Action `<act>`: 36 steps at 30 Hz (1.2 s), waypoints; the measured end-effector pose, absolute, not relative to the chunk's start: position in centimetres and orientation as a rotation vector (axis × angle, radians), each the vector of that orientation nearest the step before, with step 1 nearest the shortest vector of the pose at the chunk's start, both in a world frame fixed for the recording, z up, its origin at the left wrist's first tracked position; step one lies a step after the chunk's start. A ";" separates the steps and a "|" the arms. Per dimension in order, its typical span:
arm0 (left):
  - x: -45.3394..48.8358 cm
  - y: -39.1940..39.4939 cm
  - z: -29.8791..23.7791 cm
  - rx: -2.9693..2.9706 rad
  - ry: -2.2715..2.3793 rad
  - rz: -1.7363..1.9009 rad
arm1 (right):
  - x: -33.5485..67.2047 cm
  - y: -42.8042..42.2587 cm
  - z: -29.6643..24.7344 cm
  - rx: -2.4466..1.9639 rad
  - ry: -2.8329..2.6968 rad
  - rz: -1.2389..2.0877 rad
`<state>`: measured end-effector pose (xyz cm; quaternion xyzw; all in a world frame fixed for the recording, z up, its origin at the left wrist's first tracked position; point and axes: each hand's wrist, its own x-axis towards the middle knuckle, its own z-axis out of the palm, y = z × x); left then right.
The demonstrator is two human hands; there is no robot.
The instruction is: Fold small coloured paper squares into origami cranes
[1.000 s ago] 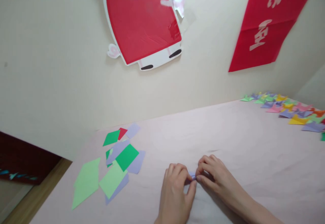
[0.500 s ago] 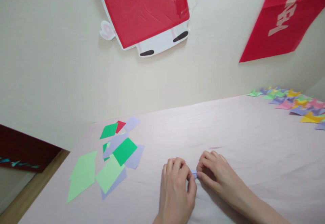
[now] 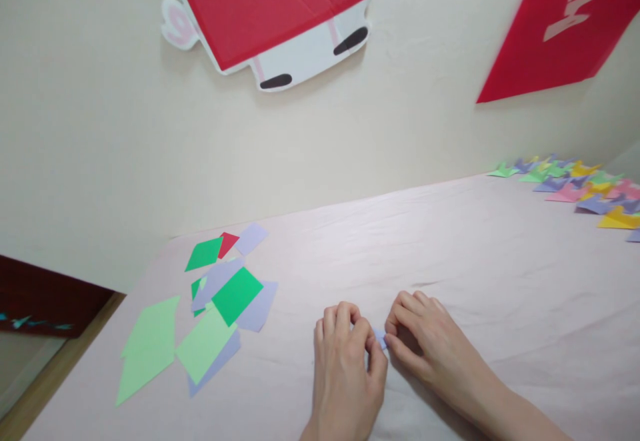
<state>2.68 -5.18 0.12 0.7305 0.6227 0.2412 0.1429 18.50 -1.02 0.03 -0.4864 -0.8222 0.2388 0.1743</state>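
Both hands meet low in the middle of the pink table (image 3: 450, 254). My left hand (image 3: 345, 374) and my right hand (image 3: 425, 344) have curled fingers that pinch a small lilac folded paper (image 3: 381, 338) between them, pressed on the tabletop. Only a sliver of the paper shows between the fingertips. To the left of my left hand lies a loose heap of flat paper sheets (image 3: 215, 307) in green, light green, lilac and red.
Several folded paper pieces (image 3: 575, 184) in mixed colours lie at the table's far right by the wall. A red-and-white cartoon cutout (image 3: 280, 21) and a red banner (image 3: 560, 34) hang on the cream wall. The table's left edge drops to a wooden floor (image 3: 55, 367).
The view has tilted down and a little right, so wall pictures slid up. Both hands stay together on the small lilac paper with only slight finger movement.
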 end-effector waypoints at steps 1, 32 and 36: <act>2.7 -5.2 0.1 2.115 1.801 0.694 | 18.5 -1.0 0.0 -1.377 -2.334 0.674; 3.6 -5.6 -0.1 2.057 1.895 0.726 | 19.0 -0.9 0.4 -1.309 -2.305 0.821; 3.6 -5.6 -0.1 2.010 1.886 0.754 | 18.9 -0.8 0.3 -1.331 -2.281 0.865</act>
